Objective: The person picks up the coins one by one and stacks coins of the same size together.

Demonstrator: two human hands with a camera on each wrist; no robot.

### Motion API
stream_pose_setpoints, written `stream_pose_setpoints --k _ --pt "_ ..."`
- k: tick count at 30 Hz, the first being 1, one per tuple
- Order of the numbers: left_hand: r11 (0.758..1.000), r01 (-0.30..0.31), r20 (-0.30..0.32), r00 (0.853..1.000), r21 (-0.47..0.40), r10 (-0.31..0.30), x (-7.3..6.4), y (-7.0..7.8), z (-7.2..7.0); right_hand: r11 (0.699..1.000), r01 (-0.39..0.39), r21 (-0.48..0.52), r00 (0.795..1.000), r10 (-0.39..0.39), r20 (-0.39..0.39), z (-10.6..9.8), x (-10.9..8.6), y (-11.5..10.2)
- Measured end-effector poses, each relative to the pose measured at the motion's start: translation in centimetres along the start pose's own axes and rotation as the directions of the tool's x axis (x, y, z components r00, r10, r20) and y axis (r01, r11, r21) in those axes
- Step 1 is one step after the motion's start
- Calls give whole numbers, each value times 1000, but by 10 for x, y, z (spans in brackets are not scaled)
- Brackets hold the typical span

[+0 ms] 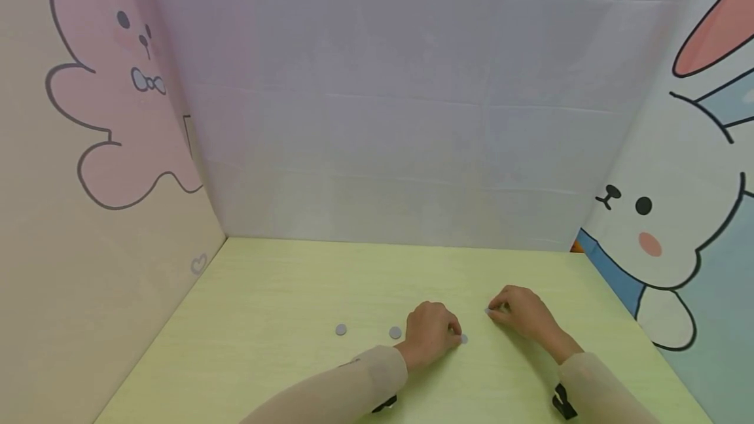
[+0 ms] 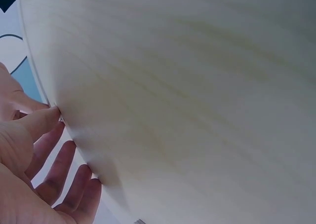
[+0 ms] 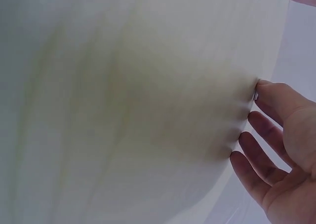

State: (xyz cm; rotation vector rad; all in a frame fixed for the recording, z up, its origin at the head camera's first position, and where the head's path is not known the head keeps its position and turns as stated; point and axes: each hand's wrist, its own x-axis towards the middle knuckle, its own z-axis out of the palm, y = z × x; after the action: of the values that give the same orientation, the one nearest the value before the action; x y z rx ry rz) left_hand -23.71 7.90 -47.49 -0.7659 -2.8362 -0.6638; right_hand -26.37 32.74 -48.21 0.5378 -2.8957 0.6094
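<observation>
Small flat grey discs lie along a pale yellow-green table. My left hand (image 1: 432, 335) is low over the tabletop, thumb and forefinger pinching the edge of one grey disc (image 1: 464, 339). In the left wrist view its other fingertips (image 2: 94, 184) rest on the surface. Farther right, my right hand (image 1: 523, 313) pinches another grey disc (image 1: 487, 310) between thumb and forefinger; a thin sliver of that disc (image 3: 256, 95) shows in the right wrist view. Left of my left hand lie two more discs, a nearer one (image 1: 395, 332) and a farther one (image 1: 341, 330).
The table (image 1: 283, 280) ends at a plain pale back sheet (image 1: 377, 116). A side panel with a pink cartoon animal (image 1: 118, 116) stands at left, and one with a white rabbit (image 1: 665, 201) at right. Black straps (image 1: 563, 403) show by my sleeves.
</observation>
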Motion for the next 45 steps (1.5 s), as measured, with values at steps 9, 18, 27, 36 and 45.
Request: stream_pose_setpoints --k 9,18,27,36,45 --pt "1000 4 3 1000 2 -4 0 0 1 998 59 -1 998 -59 -30 -1 -7 -4" --pt "1000 2 -13 1000 11 -2 -2 2 -4 994 100 52 995 -99 -28 2 -12 -15" --pt "999 -5 -8 1000 37 5 0 0 1 984 151 95 988 -148 -32 5 -15 -28" --pt "999 -14 -11 1000 37 15 0 -1 1 969 226 100 974 -222 -51 11 -17 -35" --pt "1000 -21 -17 1000 19 21 0 0 -1 960 255 114 967 -252 -38 13 -17 -43"
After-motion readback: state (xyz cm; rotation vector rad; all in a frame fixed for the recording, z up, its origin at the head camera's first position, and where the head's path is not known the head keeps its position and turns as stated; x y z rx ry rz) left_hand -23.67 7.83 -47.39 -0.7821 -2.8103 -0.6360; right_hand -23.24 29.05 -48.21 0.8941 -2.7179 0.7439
